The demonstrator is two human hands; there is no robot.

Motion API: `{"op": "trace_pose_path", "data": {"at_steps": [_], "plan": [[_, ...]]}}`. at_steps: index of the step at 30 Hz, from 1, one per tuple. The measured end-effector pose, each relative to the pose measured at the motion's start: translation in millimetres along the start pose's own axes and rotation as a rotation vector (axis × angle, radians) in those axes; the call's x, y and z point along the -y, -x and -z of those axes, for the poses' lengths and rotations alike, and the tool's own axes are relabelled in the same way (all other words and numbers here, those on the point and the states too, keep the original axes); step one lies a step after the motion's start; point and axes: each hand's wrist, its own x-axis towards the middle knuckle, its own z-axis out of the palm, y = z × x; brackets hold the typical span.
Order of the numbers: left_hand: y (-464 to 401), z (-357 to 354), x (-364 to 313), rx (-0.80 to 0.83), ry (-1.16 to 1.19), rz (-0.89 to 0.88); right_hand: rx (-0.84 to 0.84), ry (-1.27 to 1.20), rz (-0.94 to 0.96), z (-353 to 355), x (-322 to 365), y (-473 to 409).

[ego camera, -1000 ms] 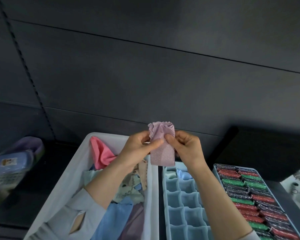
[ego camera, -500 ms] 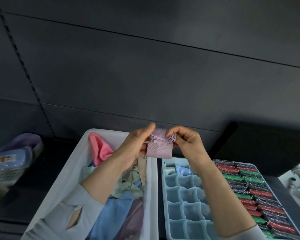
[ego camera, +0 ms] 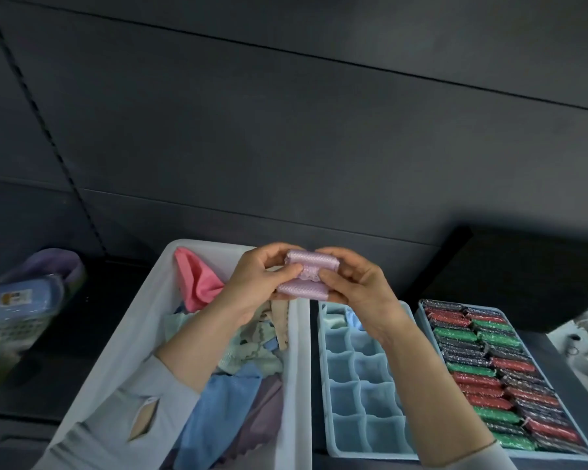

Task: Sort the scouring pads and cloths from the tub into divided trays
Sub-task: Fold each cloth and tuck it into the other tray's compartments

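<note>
Above the far rim of the tub [ego camera: 157, 320], two hands meet on one lilac cloth [ego camera: 308, 276] with a dimpled, waffle-like weave, folded into two rolled bands with a frilled edge between them. Both the left hand [ego camera: 262, 283] and the right hand [ego camera: 360, 290] have fingers and thumbs curled round it, pinching it at the middle. Below them the pale plastic tub holds a loose heap of soft cloths: one pink cloth [ego camera: 197, 283], one blue cloth [ego camera: 218, 401], and several cream and mint pieces too tangled to count. Beside the tub lies one light-blue divided tray [ego camera: 353, 385] of square cells, mostly bare, then a second tray [ego camera: 584, 451] packed with glittery red, green and dark scouring pads [ego camera: 482, 361] in two columns. No writing is legible.
</note>
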Motion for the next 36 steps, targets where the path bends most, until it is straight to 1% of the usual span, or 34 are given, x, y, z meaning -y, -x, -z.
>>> {"op": "trace_pose_path", "data": {"at_steps": [3, 6, 8, 9, 10, 14, 15, 18, 20, 23, 25, 26, 28, 31, 33, 36], "plan": [[-1.5, 0.5, 6.1, -0.008, 0.111, 0.113, -0.028, 0.072, 0.086, 3.4, -9.1, 2.8], [-2.0, -3.0, 13.7, 0.024, 0.348, 0.26, -0.075, 0.299, 0.157, 7.8, -21.2, 6.6], [-1.5, -7.3, 24.6, 0.035, 0.328, 0.257, -0.077, 0.412, 0.174, 9.7, -29.6, 10.0], [-1.0, -10.3, 31.1, 0.039, 0.286, 0.237, -0.075, 0.417, 0.165, 10.8, -33.9, 12.9], [-0.3, -13.7, 36.9, 0.04, 0.252, 0.219, -0.08, 0.385, 0.138, 11.4, -36.3, 17.0], [1.7, -29.9, 54.8, 0.039, 0.168, 0.16, -0.194, 0.08, -0.062, 19.4, -47.8, 34.6], [2.4, -35.0, 59.0, 0.048, 0.128, 0.128, -0.201, 0.058, -0.09, 22.9, -53.0, 38.6], [5.5, -51.6, 74.6, 0.086, -0.059, 0.014, -0.17, 0.118, -0.124, 38.3, -71.1, 53.0], [7.9, -62.7, 87.5, 0.128, -0.188, -0.03, -0.165, 0.166, -0.147, 53.6, -81.7, 62.7], [10.4, -83.8, 107.3, 0.21, -0.423, -0.104, -0.098, 0.337, -0.237, 82.6, -92.0, 77.4], [9.0, -101.6, 117.2, 0.236, -0.56, -0.14, -0.063, 0.498, -0.262, 107.7, -95.5, 81.4], [6.4, -110.2, 122.0, 0.238, -0.642, -0.151, -0.08, 0.599, -0.252, 123.6, -96.5, 80.2], [-3.7, -125.8, 132.3, 0.246, -0.846, -0.157, -0.17, 0.803, -0.241, 157.1, -93.5, 73.9], [-30.3, -147.3, 151.5, 0.222, -1.061, -0.197, -0.294, 0.987, -0.223, 196.6, -92.1, 56.7], [-52.9, -159.5, 164.5, 0.18, -1.191, -0.217, -0.307, 1.085, -0.16, 208.6, -100.3, 42.4], [-82.0, -167.9, 177.1, 0.164, -1.358, -0.189, -0.268, 1.21, -0.035, 212.9, -115.0, 21.5]]}}
